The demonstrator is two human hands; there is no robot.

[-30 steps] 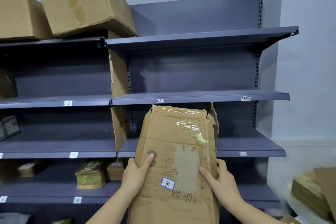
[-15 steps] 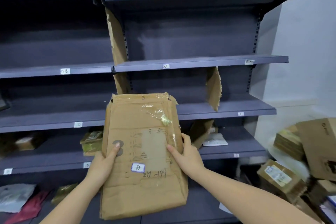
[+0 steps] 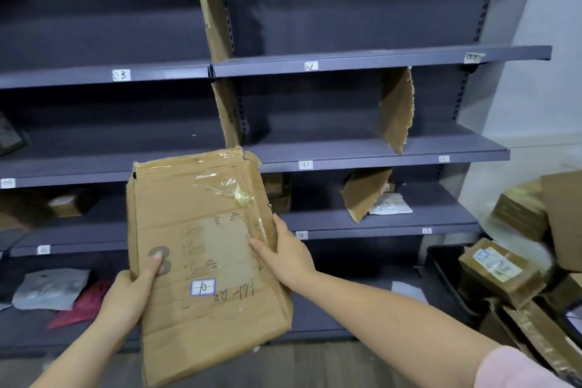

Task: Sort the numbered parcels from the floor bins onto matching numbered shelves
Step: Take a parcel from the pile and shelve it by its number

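Both hands grip a flattened brown cardboard parcel point(image 3: 208, 264) tagged "10": the left hand point(image 3: 132, 296) clasps its left edge, the right hand point(image 3: 286, 252) its right edge. Since a second ago the parcel has dropped from upper-shelf height and drifted left. Beyond it, the dark grey metal shelving point(image 3: 378, 154) shows white tag "11" point(image 3: 305, 164), so slot 10 probably lies further left.
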